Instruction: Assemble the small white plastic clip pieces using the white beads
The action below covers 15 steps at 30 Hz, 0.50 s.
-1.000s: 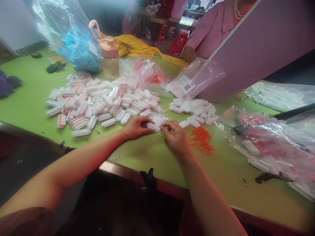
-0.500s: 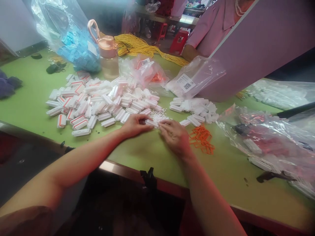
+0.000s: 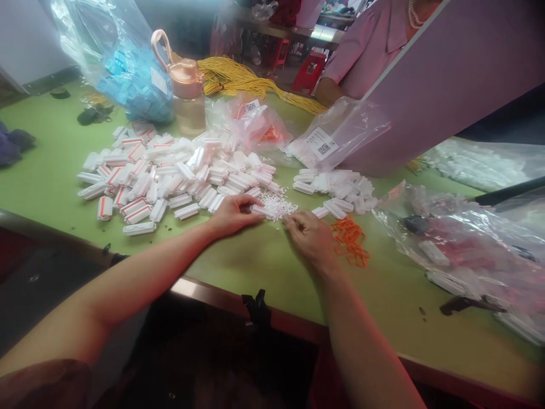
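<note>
Between its thumb and fingers, my left hand grips a white plastic connector housing just above the green table. Beside it lies a small heap of tiny white pieces. At the right edge of that heap is my right hand, its thumb and index finger pinched together; whatever sits between the fingertips is too small to make out. Left of my hands spreads a large pile of white housings, some with orange strips. Behind my right hand lies a smaller pile of white housings, with loose orange frames nearer me.
A bottle stands behind the big pile, next to a bag of blue parts. Yellow cables lie at the back. Clear bags cover the right side. A person sits beyond the slanted panel.
My right hand has drawn away from the housing, a little to the right, over the edge of the tiny white pieces. My left hand keeps hold of the housing in nearly the same place.
</note>
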Each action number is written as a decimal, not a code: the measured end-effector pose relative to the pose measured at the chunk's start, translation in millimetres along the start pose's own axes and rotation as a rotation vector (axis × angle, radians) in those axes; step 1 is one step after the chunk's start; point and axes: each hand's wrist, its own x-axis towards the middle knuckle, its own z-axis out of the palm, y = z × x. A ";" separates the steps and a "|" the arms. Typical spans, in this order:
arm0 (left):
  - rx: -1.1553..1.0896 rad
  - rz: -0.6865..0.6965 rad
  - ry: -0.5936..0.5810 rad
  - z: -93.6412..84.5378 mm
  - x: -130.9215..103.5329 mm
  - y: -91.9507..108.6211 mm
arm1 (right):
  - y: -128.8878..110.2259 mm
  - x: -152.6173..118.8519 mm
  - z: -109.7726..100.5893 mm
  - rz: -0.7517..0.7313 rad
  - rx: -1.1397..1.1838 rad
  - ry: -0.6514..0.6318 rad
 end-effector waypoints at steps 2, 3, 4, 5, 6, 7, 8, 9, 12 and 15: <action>0.000 -0.006 0.000 0.0 -0.2 0.0 | -0.7 -0.2 -1.4 0.033 0.003 -0.016; -0.001 -0.008 -0.001 -0.1 -0.2 0.0 | -1.8 -0.6 -2.3 0.043 -0.001 -0.038; 0.001 -0.007 0.000 -0.3 -0.1 0.0 | -3.2 -1.1 -3.4 0.047 -0.004 -0.066; 0.005 -0.005 -0.001 -0.5 0.0 -0.1 | -4.7 -1.7 -4.8 0.048 -0.009 -0.091; 0.012 -0.002 0.000 -0.7 0.1 -0.4 | -6.1 -2.4 -6.5 0.049 -0.016 -0.110; 0.017 0.001 0.001 -0.9 0.3 -0.7 | -7.3 -3.0 -8.5 0.049 -0.027 -0.122; 0.021 0.001 0.002 -1.1 0.4 -1.0 | -8.2 -3.6 -10.6 0.048 -0.040 -0.130; 0.021 0.001 0.004 -1.2 0.6 -1.3 | -8.8 -4.2 -12.6 0.049 -0.054 -0.136; 0.000 -0.017 0.000 -1.2 0.4 -0.8 | -10.4 -5.4 -16.9 0.068 -0.086 -0.191; -0.021 -0.039 -0.007 -0.7 -0.5 2.3 | -12.1 -5.6 -17.0 0.113 -0.084 -0.275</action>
